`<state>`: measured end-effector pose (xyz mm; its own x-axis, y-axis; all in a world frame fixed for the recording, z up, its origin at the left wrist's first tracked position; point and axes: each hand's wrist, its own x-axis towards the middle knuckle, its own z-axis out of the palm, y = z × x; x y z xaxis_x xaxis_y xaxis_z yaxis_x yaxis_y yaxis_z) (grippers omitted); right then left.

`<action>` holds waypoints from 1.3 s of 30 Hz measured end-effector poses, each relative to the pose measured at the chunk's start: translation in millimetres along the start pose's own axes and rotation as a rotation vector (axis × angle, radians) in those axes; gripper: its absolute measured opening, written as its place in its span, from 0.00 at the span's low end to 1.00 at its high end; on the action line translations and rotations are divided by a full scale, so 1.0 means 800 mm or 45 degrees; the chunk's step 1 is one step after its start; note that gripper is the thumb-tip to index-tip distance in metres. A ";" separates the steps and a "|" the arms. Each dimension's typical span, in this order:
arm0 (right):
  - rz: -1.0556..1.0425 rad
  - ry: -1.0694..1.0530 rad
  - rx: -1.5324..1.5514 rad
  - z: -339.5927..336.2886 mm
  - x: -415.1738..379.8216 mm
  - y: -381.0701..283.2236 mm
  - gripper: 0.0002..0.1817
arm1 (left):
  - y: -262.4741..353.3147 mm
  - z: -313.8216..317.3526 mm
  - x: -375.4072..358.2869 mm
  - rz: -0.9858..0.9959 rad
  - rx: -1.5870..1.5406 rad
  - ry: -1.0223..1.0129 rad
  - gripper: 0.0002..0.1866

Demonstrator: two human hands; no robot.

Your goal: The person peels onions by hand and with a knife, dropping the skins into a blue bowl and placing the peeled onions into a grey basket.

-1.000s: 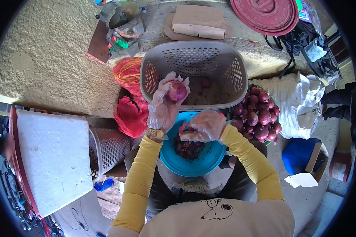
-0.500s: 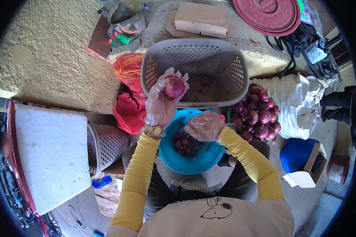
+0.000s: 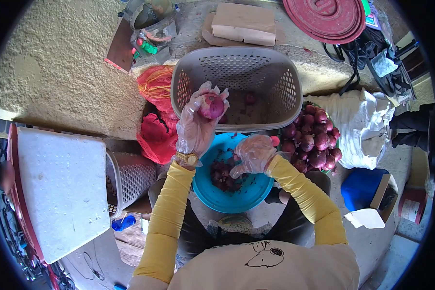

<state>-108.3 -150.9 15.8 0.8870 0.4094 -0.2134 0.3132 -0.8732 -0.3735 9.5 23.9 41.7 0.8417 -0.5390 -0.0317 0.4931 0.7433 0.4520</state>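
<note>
A purple onion [image 3: 211, 107] rests in my gloved left hand [image 3: 196, 126], with the fingers wrapped round it at the near left side of the grey perforated basket [image 3: 237, 127]. My gloved right hand [image 3: 255, 153] is closed over the blue basin [image 3: 233, 206]. A small pinkish-red end [image 3: 274, 140] pokes out beside it; the rest of that object is hidden. Onion skins and dark scraps [image 3: 223, 176] lie in the basin. Inside the basket sits another onion [image 3: 250, 98].
Several red onions [image 3: 319, 140] are heaped at the right, beside a white sack [image 3: 365, 125]. Red mesh bags [image 3: 158, 130] lie left of the basket. A white board [image 3: 63, 188], a second basket [image 3: 136, 181] and a blue container [image 3: 365, 187] stand around.
My right hand has turned slightly, and its thumb and fingers show more over the basin. Some skins now appear near its fingertips. My left hand still holds the onion in nearly the same place.
</note>
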 end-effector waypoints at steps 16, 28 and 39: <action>0.329 0.695 0.751 -0.040 0.007 0.005 0.34 | -0.025 -0.007 0.008 0.018 -0.018 -0.018 0.20; 0.428 0.663 0.834 -0.069 0.000 0.018 0.40 | -0.056 -0.003 0.000 -0.129 -0.066 0.022 0.24; 0.420 0.755 0.705 -0.070 -0.001 0.024 0.38 | -0.042 -0.018 0.002 -0.231 0.043 -0.091 0.22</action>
<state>-84.2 -182.5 59.3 0.9817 -0.1809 0.0591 -0.0639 -0.6059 -0.7929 -2.8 3.8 13.2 0.7212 -0.6907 -0.0526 0.6267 0.6183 0.4742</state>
